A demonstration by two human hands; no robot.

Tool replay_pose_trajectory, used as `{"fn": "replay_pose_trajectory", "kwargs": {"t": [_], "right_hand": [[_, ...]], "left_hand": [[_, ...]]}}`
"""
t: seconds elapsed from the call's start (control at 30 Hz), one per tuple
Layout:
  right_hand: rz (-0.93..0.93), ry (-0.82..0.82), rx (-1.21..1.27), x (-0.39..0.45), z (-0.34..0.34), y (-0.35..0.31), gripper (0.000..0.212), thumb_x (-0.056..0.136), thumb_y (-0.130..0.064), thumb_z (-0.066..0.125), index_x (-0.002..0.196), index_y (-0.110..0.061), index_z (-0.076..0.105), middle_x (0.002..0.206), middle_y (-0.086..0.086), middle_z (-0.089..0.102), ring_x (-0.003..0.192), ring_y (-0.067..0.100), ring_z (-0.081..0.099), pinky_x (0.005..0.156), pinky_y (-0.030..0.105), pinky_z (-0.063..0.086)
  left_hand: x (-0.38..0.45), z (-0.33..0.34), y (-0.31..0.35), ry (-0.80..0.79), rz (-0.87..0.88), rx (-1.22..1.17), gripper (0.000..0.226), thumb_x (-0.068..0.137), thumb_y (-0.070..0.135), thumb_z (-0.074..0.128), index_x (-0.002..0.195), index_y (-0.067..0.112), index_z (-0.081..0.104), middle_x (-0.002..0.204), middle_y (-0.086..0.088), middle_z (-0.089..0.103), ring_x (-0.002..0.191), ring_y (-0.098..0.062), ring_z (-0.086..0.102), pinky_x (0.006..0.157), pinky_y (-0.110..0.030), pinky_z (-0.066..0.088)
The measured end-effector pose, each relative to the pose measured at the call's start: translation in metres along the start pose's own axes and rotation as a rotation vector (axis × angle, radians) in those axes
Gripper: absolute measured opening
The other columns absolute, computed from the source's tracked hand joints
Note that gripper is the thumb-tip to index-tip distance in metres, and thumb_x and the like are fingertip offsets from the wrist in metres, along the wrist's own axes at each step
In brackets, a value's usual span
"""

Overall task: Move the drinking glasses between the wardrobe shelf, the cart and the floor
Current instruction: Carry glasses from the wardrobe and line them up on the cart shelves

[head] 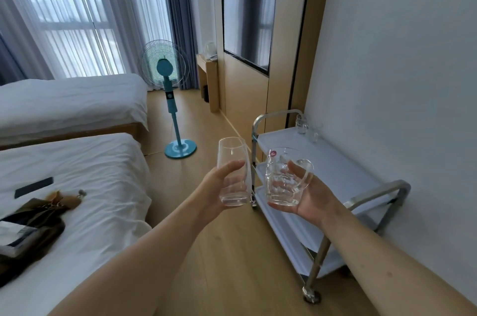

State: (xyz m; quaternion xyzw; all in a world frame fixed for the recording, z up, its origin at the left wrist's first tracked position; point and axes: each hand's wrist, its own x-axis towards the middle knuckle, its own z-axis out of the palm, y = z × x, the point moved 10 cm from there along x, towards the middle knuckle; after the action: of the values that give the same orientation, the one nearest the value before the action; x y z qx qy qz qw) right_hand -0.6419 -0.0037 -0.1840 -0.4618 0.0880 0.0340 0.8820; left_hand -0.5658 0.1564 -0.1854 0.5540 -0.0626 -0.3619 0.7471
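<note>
Glass in both hands: left hand (219, 186) grips a tall glass (234, 171), right hand (307, 197) cups a mug (285, 177) w/ its handle out. Prob carried upright and apart so they don't clink, headed for the cart (335, 160).

Cart (335, 160) top shelf: small glasses (307, 127) at far end.

The tall glass (234, 171) and the mug (284, 179) are clear, the mug bearing a red sticker (272, 153). The cart (335, 168) is white with silver rails (shiny), the fan (167, 78) turquoise, the floor (227, 251) pale wood.
</note>
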Motion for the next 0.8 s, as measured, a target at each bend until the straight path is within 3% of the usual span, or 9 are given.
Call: {"fn": "replay_pose_trajectory", "kwargs": {"t": [0.2,0.33,0.47,0.57,0.7,0.8], "right_hand": [[0.013,0.030,0.055,0.088,-0.030,-0.030,0.052,0.074,-0.038,0.087,0.116,-0.010,0.074,0.121,0.019,0.068,0.107,0.040,0.068,0.096,0.064,0.050],[0.035,0.023,0.093,0.147,-0.044,-0.059,0.034,0.090,-0.037,0.072,0.112,-0.012,0.076,0.124,0.018,0.066,0.110,0.040,0.066,0.100,0.065,0.047],[0.033,0.022,0.079,0.194,-0.060,-0.086,0.061,0.084,-0.036,0.078,0.137,-0.009,0.061,0.131,0.019,0.063,0.116,0.041,0.063,0.104,0.065,0.044],[0.037,0.027,0.084,0.217,-0.077,-0.093,0.067,0.083,-0.036,0.079,0.140,-0.008,0.058,0.134,0.020,0.062,0.118,0.041,0.062,0.107,0.066,0.040],[0.059,0.080,0.111,0.241,-0.107,-0.092,0.066,0.078,-0.037,0.083,0.134,-0.010,0.063,0.131,0.020,0.064,0.118,0.042,0.062,0.110,0.067,0.038],[0.057,0.121,0.129,0.255,-0.130,-0.093,0.055,0.077,-0.038,0.085,0.124,-0.013,0.071,0.128,0.020,0.066,0.113,0.041,0.065,0.100,0.062,0.049]], "left_hand": [[0.081,-0.005,0.039,0.025,-0.002,0.084,0.085,0.068,0.042,0.090,0.139,0.011,0.054,0.109,-0.012,0.074,0.086,-0.026,0.072,0.072,-0.041,0.059],[0.136,-0.004,0.083,0.047,0.060,0.142,0.081,0.069,0.044,0.090,0.136,0.014,0.055,0.113,-0.012,0.075,0.094,-0.028,0.073,0.075,-0.042,0.058],[0.184,-0.008,0.111,0.086,0.103,0.167,0.082,0.067,0.047,0.091,0.134,0.017,0.056,0.117,-0.013,0.073,0.100,-0.030,0.074,0.075,-0.041,0.059],[0.218,-0.020,0.107,0.161,0.073,0.148,0.078,0.069,0.045,0.089,0.135,0.018,0.056,0.118,-0.012,0.074,0.097,-0.029,0.074,0.075,-0.043,0.059],[0.265,-0.026,0.087,0.168,-0.065,0.081,0.074,0.072,0.041,0.087,0.134,0.013,0.058,0.101,-0.009,0.075,0.076,-0.025,0.071,0.072,-0.042,0.059],[0.306,-0.026,0.080,0.147,-0.117,0.094,0.071,0.071,0.042,0.088,0.130,0.014,0.060,0.099,-0.010,0.076,0.079,-0.027,0.073,0.074,-0.043,0.060]]}}
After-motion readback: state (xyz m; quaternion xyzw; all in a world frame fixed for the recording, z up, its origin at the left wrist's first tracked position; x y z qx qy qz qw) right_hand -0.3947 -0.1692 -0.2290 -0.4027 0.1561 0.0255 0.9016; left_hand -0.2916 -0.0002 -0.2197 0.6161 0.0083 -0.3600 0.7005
